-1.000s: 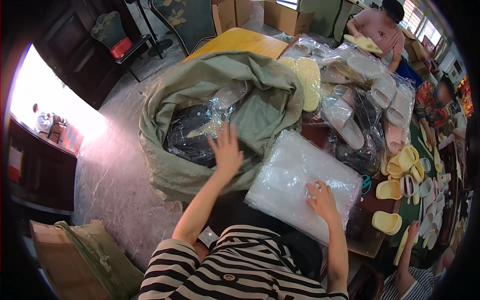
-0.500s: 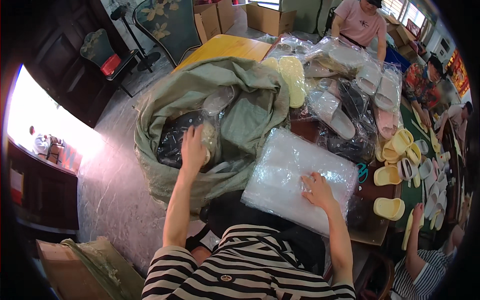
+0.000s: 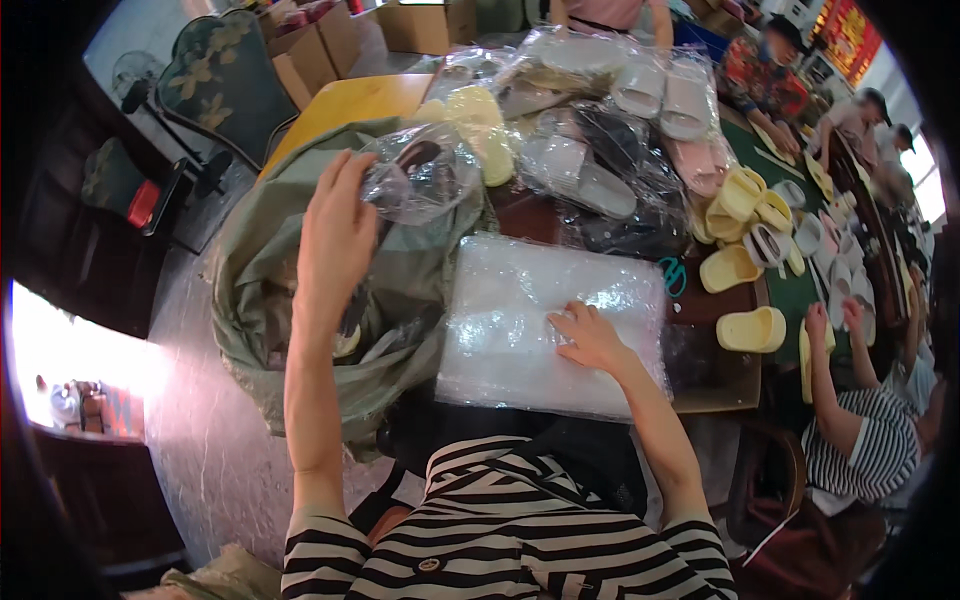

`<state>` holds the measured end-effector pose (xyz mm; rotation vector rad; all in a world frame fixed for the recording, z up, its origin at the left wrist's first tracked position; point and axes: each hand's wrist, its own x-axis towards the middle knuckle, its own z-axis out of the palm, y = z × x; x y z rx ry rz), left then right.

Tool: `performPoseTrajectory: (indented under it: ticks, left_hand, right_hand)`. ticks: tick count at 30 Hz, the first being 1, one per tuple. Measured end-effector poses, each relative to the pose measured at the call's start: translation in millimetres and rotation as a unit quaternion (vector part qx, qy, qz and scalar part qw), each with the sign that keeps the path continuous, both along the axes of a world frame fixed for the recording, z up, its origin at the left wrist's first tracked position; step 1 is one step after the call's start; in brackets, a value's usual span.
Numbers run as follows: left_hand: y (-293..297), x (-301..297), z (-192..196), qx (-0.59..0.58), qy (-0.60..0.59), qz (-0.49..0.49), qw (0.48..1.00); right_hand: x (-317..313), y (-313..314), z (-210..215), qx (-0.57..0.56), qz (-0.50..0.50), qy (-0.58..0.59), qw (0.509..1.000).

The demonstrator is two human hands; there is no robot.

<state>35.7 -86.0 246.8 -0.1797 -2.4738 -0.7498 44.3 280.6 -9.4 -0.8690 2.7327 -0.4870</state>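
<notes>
Over the mouth of a green woven sack (image 3: 240, 290), my left hand (image 3: 338, 215) is raised with its fingers closed at the edge of a clear plastic bag (image 3: 425, 185) with a dark-strapped slipper inside. The thumb side of the grip is partly hidden. More bagged footwear lies deep in the sack, much of it behind my forearm. My right hand (image 3: 592, 338) rests open, fingers spread, on a flat stack of clear plastic bags (image 3: 510, 320) at the table's near edge.
Bagged slippers (image 3: 590, 185) are heaped beyond the stack. Teal-handled scissors (image 3: 673, 277) lie to its right, near loose yellow slippers (image 3: 750, 330). A yellow board (image 3: 350, 105) stands behind the sack. Other people work along the green-topped table (image 3: 785, 300) at right.
My left hand has risen from inside the sack, and the clear bag with the slipper is now up at the sack's far rim. My right hand stays on the stack. The view has turned right.
</notes>
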Motion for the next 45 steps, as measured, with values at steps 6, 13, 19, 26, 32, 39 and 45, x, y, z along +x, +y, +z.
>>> performPoseTrajectory:
  ticks: [6, 13, 19, 26, 32, 39, 45]
  left_hand:
    - [163.3, 12.9, -54.4, -0.197, 0.031, -0.081, 0.977]
    - [179.7, 58.6, -119.6, -0.053, -0.273, -0.282, 0.918]
    - [113.8, 63.5, -182.1, -0.05, -0.238, -0.189, 0.952]
    - [67.8, 100.7, -225.8, -0.049, -0.308, -0.129, 0.941]
    - [43.2, 105.0, -238.0, 0.002, -0.252, -0.098, 0.963]
    - [47.7, 98.0, -233.4, 0.065, -0.271, -0.037, 0.96]
    - [43.2, 91.0, -243.6, 0.134, -0.314, -0.018, 0.94]
  right_hand:
    - [-16.4, 17.6, 5.9, -0.151, -0.124, -0.094, 0.976]
    - [-1.4, 106.0, 15.2, -0.56, -0.442, -0.138, 0.688]
    - [12.9, 124.2, 8.4, -0.275, -0.327, 0.216, 0.878]
    - [9.9, 118.4, -14.9, -0.31, -0.38, -0.116, 0.864]
    - [10.7, 134.4, -3.5, -0.366, -0.4, -0.341, 0.768]
    - [11.3, 113.0, 22.6, -0.45, -0.208, -0.413, 0.764]
    - [2.2, 100.8, 4.0, -0.229, -0.187, -0.297, 0.908]
